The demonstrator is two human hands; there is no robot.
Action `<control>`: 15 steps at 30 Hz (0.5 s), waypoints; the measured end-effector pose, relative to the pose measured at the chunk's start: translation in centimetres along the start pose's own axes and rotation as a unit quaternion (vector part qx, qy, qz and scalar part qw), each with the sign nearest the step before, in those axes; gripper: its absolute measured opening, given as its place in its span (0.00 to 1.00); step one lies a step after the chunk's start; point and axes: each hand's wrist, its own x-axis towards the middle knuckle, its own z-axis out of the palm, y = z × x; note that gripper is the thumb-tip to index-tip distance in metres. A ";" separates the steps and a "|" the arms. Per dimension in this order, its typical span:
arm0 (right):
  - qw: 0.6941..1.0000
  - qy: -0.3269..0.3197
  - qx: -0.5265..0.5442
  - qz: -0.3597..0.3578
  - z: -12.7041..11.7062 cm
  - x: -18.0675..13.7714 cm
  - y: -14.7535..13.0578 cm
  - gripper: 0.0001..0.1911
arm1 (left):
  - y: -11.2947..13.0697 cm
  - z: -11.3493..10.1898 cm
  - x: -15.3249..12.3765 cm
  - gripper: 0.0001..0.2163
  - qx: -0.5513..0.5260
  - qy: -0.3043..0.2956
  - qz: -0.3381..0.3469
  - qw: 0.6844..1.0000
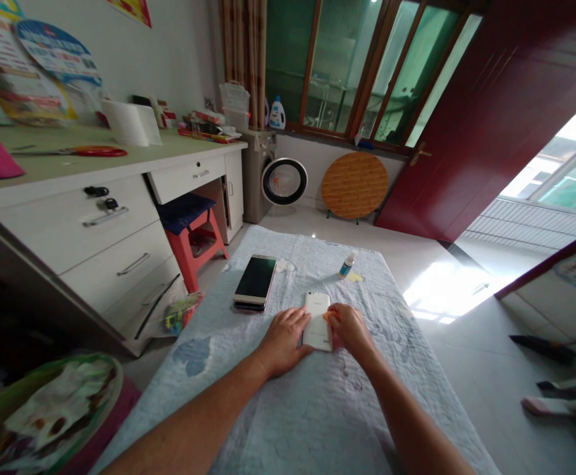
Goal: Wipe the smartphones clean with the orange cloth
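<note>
A white smartphone (318, 323) lies back side up on the cloth-covered table (288, 429). My left hand (285, 340) steadies it, fingers along its left edge and thumb near the bottom corner. My right hand (350, 328) is closed at the phone's right side, pinching a small orange piece (328, 316) against the phone's back; its kind is mostly hidden by the fingers. Up and to the left rests a stack of phones (256, 280), the top one gold-rimmed with a dark screen. A small white-capped bottle (347, 265) with a blue label stands beyond my right hand.
On the left, a white desk (119, 227) carries a paper roll (129, 123) and red-handled scissors (100, 151). A red stool (196, 241) stands beneath it. Lower left is a filled waste bin (119, 379). Behind are an open washing machine (256, 181) and a round wooden tabletop (354, 185).
</note>
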 end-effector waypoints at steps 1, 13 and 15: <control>1.000 0.009 -0.001 0.000 0.1 0.8 0.1 0.14 | 0.0 0.0 0.0 0.31 -0.001 0.000 0.001 1.000; 0.999 0.013 -0.038 -0.025 0.8 6.9 0.1 0.15 | -0.1 0.4 -0.1 0.30 0.007 0.014 -0.007 1.000; 0.998 0.001 -0.048 -0.032 0.8 7.5 0.3 0.15 | -0.1 0.4 -0.1 0.31 0.009 0.008 -0.008 1.000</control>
